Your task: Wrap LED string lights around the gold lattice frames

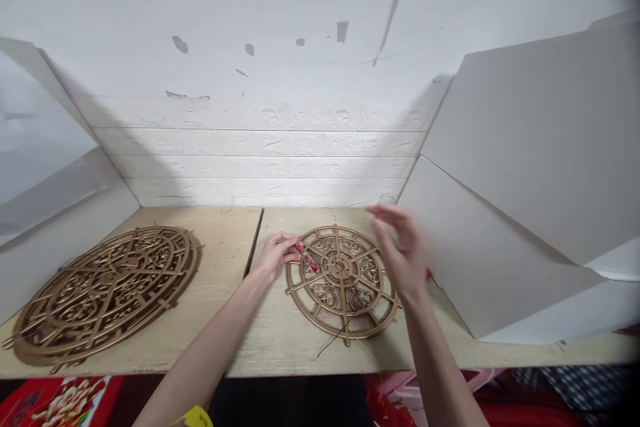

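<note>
My left hand (279,255) is closed on one end of a short, slim red tool (307,256) with a pale band; its exact kind is hard to make out. The tool's other end lies over a round gold openwork panel (335,265) with spokes and scroll patterns, flat on the table. To the right of the panel's centre, my right hand (403,250) is raised above the table, blurred by motion. Its thumb and fingers look apart, with nothing visible between them. A thin dark wire (330,341) trails from the panel's near edge.
Several similar gold panels (115,283) lie stacked at the left. A dark gap (254,240) divides the tabletop (215,307). White boards (525,147) stand on the right and left, before a white brick-patterned wall (280,147). A red box (70,400) sits below the front edge.
</note>
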Demonstrator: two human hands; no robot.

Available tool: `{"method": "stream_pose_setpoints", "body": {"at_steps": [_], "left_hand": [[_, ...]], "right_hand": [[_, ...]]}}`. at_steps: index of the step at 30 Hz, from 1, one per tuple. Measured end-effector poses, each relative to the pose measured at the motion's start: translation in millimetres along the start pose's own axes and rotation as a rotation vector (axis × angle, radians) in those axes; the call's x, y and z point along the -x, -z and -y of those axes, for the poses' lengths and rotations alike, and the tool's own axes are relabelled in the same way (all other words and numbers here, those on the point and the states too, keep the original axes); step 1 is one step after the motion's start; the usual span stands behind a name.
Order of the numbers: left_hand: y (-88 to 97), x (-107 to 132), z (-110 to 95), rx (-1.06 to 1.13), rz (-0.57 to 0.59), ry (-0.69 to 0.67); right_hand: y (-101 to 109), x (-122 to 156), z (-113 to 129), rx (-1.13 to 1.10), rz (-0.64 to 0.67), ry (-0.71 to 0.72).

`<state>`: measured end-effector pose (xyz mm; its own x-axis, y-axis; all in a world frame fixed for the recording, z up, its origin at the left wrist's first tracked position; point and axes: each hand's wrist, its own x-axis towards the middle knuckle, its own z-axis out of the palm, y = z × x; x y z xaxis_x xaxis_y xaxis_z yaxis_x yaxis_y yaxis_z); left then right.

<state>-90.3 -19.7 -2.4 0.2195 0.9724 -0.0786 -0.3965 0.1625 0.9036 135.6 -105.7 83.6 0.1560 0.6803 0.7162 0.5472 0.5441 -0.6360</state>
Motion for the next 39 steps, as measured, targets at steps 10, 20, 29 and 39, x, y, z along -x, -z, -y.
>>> {"method": "stream_pose_setpoints", "body": {"at_steps": [10, 20, 29, 39], "left_hand": [[-0.4, 0, 0, -0.014, -0.031, -0.015], [-1.6, -2, 0, 0.002, -0.043, -0.014], [0.5, -5, -1, 0.097, -0.087, 0.01], [4.7, -11, -1, 0.158, -0.122, 0.039]], "right_hand": [[15, 58, -33, 0.069, 0.354, -0.473], [-34, 66, -29, 0.01, 0.39, -0.382], [-57, 74, -38, -0.349, 0.385, -0.486], [-83, 53, -32, -0.622, 0.316, -0.6]]}}
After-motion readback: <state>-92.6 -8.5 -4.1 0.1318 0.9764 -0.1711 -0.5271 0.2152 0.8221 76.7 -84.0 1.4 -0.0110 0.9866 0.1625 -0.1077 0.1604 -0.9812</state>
